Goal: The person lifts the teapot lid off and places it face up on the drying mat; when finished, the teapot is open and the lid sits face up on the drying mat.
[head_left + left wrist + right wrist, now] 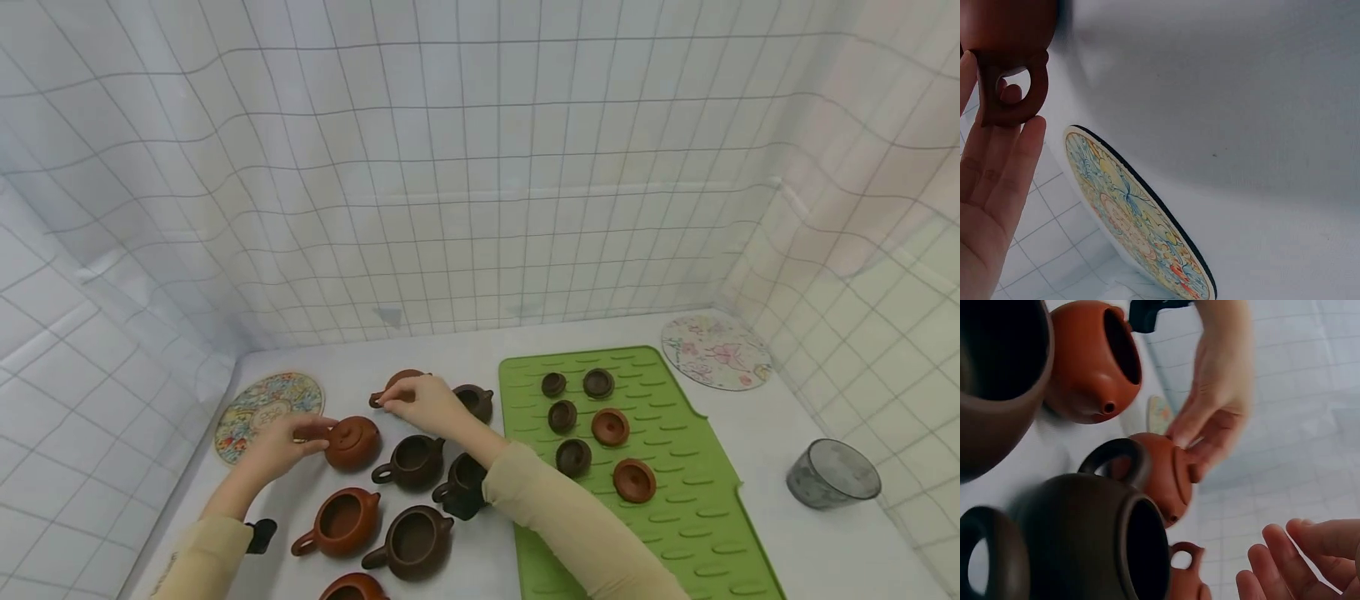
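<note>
My left hand (281,446) holds a reddish-brown clay teapot (351,448) with its lid on, fingers and thumb at the handle (1036,87). Whether this pot touches the table cannot be told. Over the handle of another reddish teapot (408,375) at the back hovers my right hand (431,408), which hides part of that pot. In the right wrist view the right fingers (1279,550) are loosely bent and hold nothing. Lidless pots stand close by: a dark teapot (414,463), another dark teapot (474,402) and a red teapot (341,523).
Several dark and reddish lids, including a red lid (634,481), lie on a green ridged mat (675,533) at the right. A grey glass (832,475) stands beyond it. Round patterned coasters lie at left (270,408) and right (716,352). A gridded curtain (480,167) hangs behind.
</note>
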`<action>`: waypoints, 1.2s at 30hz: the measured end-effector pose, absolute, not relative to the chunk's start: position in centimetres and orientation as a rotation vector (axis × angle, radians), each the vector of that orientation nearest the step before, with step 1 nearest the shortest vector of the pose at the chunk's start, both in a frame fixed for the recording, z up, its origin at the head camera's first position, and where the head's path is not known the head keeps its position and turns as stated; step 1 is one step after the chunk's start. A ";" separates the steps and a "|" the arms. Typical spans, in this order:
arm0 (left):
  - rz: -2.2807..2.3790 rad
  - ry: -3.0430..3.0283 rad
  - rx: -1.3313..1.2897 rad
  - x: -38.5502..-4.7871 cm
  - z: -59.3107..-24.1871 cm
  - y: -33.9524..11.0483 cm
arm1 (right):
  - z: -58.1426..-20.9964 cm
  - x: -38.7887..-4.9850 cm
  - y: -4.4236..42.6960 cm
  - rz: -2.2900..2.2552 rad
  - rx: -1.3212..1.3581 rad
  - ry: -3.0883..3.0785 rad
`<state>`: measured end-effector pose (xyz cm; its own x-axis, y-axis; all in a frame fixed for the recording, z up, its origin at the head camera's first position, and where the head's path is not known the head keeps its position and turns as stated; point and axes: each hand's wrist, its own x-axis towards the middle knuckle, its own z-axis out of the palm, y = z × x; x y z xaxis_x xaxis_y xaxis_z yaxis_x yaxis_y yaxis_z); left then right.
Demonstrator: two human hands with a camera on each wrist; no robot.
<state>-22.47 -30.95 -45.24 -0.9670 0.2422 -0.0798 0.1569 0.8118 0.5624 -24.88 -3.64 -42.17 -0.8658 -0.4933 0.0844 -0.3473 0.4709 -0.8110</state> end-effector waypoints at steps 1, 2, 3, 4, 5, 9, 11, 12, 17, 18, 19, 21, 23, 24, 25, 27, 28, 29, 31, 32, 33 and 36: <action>0.861 2.852 0.308 -22.4 -45.2 -31.0 | -42.3 -24.9 -4.4 -1.319 -0.746 2.566; 0.857 2.860 0.296 -22.4 -45.2 -31.0 | -42.4 -25.0 -5.0 -1.290 -0.758 2.575; 0.857 2.865 0.284 -22.3 -45.2 -30.9 | -42.5 -24.9 -5.7 -1.254 -0.765 2.585; 0.856 2.870 0.264 -22.2 -45.3 -30.9 | -42.6 -24.9 -6.3 -1.228 -0.761 2.580; 0.858 2.872 0.252 -22.2 -45.3 -30.9 | -42.7 -24.8 -6.8 -1.213 -0.752 2.573; 0.869 2.878 0.225 -22.0 -45.3 -30.7 | -43.2 -24.4 -8.8 -1.141 -0.707 2.577; 0.881 2.881 0.222 -21.9 -45.2 -30.6 | -43.2 -24.4 -9.6 -1.146 -0.671 2.586; 0.888 2.881 0.226 -21.9 -45.2 -30.6 | -43.2 -24.4 -9.9 -1.147 -0.649 2.592; 0.902 2.875 0.249 -22.0 -45.5 -30.4 | -43.2 -24.4 -10.9 -1.134 -0.558 2.631; 0.897 2.874 0.252 -22.0 -45.5 -30.4 | -43.3 -24.4 -11.0 -1.112 -0.556 2.642; 0.892 2.874 0.248 -22.0 -45.5 -30.4 | -43.4 -24.4 -11.2 -1.088 -0.562 2.651; 0.883 2.870 0.235 -22.0 -45.6 -30.5 | -43.5 -24.4 -11.4 -1.028 -0.578 2.665; 0.879 2.865 0.221 -21.9 -45.6 -30.6 | -43.6 -24.4 -11.6 -0.970 -0.602 2.675; 0.879 2.864 0.216 -21.9 -45.5 -30.6 | -43.6 -24.3 -11.7 -0.946 -0.615 2.682; 0.881 2.862 0.214 -21.9 -45.5 -30.6 | -43.6 -24.3 -11.8 -0.920 -0.622 2.689; 0.881 2.861 0.212 -21.9 -45.5 -30.5 | -43.6 -24.3 -11.9 -0.872 -0.639 2.709; 0.882 2.863 0.212 -21.9 -45.5 -30.5 | -43.5 -24.3 -12.0 -0.855 -0.647 2.719; 0.885 2.862 0.210 -21.9 -45.5 -30.5 | -43.5 -24.3 -12.0 -0.840 -0.651 2.727; 0.892 2.861 0.208 -21.9 -45.6 -30.6 | -43.5 -24.3 -12.1 -0.823 -0.658 2.746; 0.893 2.863 0.210 -21.9 -45.7 -30.6 | -43.6 -24.3 -12.1 -0.817 -0.664 2.756; 0.895 2.863 0.212 -21.9 -45.7 -30.6 | -43.6 -24.3 -12.2 -0.813 -0.666 2.765; 0.909 2.858 0.209 -21.9 -45.8 -30.6 | -43.8 -24.2 -12.2 -0.843 -0.670 2.779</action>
<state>-21.87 -30.64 -45.84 -0.9813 0.1722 -0.0866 0.0905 0.8083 0.5818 -24.22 -12.23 -43.84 -0.8867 -0.4618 -0.0232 -0.3711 0.7407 -0.5600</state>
